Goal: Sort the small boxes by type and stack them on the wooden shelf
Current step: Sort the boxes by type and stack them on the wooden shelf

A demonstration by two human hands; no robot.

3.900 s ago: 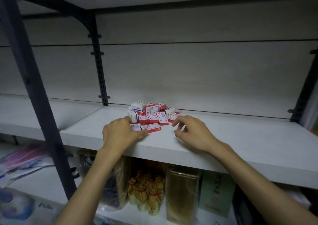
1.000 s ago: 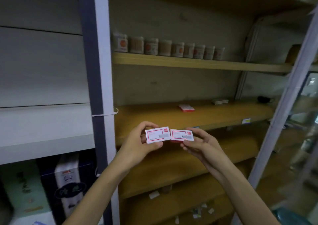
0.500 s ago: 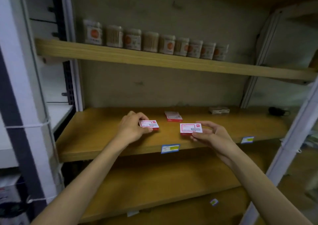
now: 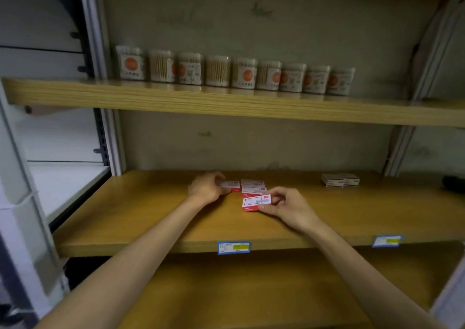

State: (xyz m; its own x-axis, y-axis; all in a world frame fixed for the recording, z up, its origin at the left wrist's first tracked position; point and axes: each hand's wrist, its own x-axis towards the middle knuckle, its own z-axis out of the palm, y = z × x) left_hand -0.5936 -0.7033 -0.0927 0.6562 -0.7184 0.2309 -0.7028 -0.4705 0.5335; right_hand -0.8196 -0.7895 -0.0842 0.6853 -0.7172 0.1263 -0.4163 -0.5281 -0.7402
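Note:
On the middle wooden shelf [image 4: 141, 218] my left hand [image 4: 206, 187] grips a small red-and-white box [image 4: 230, 185] that sits low on the board. My right hand [image 4: 286, 206] pinches a second red-and-white box [image 4: 255, 203] by its right end, just in front of a short stack of the same red-and-white boxes [image 4: 253, 187]. The stack lies between the two held boxes. Further right on the same board lie a few brown-and-white boxes [image 4: 339, 179].
A row of several toothpick jars [image 4: 234, 72] lines the upper wooden shelf [image 4: 226, 102]. Blue price tags [image 4: 234, 247] hang on the shelf's front edge. A white shelf unit [image 4: 63, 185] adjoins on the left, and a dark object [image 4: 454, 184] sits at the far right.
Both hands have carried their boxes forward and down onto the wooden shelf, beside the stack. The view has moved closer to the shelf.

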